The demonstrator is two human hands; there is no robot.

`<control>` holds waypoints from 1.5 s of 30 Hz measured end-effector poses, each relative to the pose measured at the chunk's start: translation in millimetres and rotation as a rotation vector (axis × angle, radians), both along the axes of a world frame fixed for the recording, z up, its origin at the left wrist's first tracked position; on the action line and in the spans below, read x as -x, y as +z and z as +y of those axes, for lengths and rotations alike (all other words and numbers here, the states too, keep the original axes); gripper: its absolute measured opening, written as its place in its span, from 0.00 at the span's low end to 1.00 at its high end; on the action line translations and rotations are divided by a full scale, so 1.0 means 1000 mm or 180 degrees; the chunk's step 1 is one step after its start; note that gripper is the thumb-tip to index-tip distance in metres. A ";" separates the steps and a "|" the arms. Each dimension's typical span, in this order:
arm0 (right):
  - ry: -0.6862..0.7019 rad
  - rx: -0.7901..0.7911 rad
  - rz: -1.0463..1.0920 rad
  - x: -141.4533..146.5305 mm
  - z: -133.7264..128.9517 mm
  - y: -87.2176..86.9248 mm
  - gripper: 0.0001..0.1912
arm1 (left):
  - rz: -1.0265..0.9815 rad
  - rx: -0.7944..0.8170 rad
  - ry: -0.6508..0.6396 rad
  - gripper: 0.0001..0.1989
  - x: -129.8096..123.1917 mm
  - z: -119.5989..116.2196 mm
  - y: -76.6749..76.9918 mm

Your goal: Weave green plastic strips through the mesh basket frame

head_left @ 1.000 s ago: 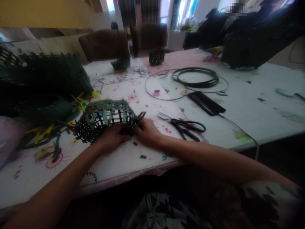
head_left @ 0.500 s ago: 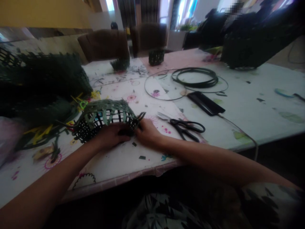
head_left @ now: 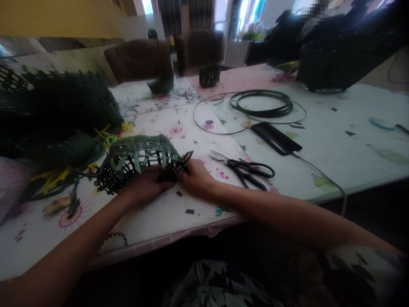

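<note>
A dark green woven basket [head_left: 140,153] lies on its side on the flowered tablecloth [head_left: 153,226]. My left hand [head_left: 148,183] reaches into its open side, with the fingers closed on the weave and partly hidden. At the basket's right end my right hand [head_left: 196,175] pinches the basket's edge, where short strip ends stick up. Black-handled scissors [head_left: 247,168] lie partly open to the right of my right hand. Small green offcuts [head_left: 189,211] are scattered near my wrists.
Large green baskets [head_left: 64,102] crowd the left, beside yellow strips [head_left: 54,179]. Beyond the scissors are a black phone [head_left: 276,138] with a cable and a coil of green strip [head_left: 262,103]. Small baskets [head_left: 209,76] and a big dark basket [head_left: 332,64] stand farther back.
The basket has tilted slightly, its left end a little lower and farther left. Both hands stay at nearly the same spots on it.
</note>
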State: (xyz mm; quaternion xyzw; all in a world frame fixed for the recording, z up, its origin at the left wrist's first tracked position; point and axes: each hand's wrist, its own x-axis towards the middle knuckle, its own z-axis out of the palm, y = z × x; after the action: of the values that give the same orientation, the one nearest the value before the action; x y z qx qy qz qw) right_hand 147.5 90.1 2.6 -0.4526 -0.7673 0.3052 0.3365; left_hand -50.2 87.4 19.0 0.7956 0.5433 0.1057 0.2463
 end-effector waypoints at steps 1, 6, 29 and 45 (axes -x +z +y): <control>-0.0007 -0.0010 0.0000 0.000 0.000 0.000 0.12 | -0.0073 0.0019 0.0034 0.16 0.000 0.000 -0.001; -0.0048 -0.0043 0.0002 0.000 0.000 0.000 0.12 | -0.0563 0.0289 0.0248 0.14 -0.001 0.000 -0.004; -0.0161 -0.0013 -0.0409 0.001 -0.003 0.010 0.14 | -0.0666 0.0193 0.0581 0.15 -0.002 0.005 -0.011; 0.0338 -0.0559 -0.2292 0.011 -0.047 0.033 0.26 | -0.0123 -0.0306 0.0510 0.07 -0.007 -0.006 -0.008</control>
State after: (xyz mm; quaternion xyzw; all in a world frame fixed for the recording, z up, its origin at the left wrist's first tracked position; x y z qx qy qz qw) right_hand 136.8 42.7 35.8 -0.4600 -0.8821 0.0766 0.0664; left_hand -43.3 81.8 10.9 0.7582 0.5947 0.1663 0.2090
